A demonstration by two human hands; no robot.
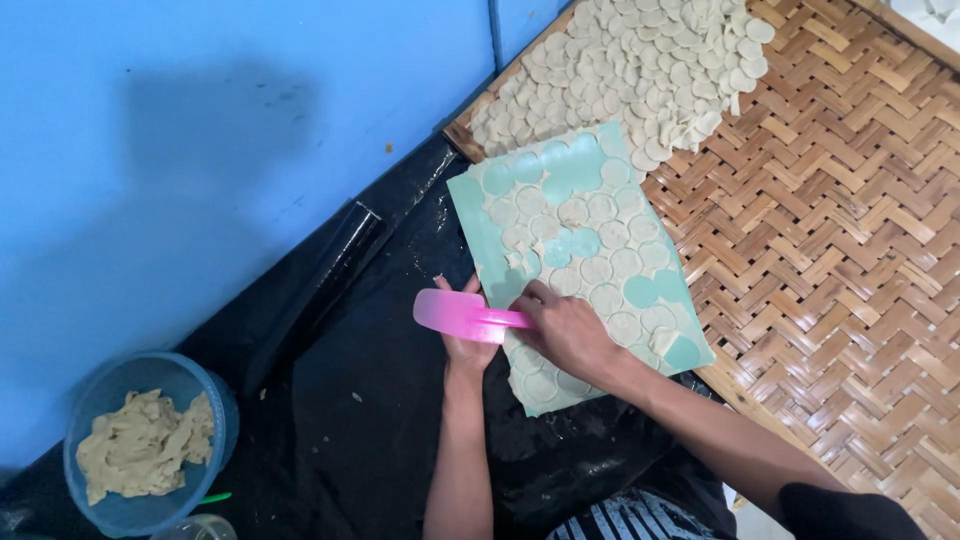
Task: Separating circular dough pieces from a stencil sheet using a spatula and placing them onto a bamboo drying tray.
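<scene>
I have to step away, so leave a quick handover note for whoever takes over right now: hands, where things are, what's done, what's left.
Right hand: holds the pink scraper over the near edge of the green sheet.
Left hand: under the scraper at the sheet's near left edge; grip unclear.
Sheet lies partly on the woven mat, covered with cut dough rounds; several spots bare.
Done: a pile of loose rounds on the mat.
Left: rounds on the sheet; scrap dough in the blue tub.
</scene>
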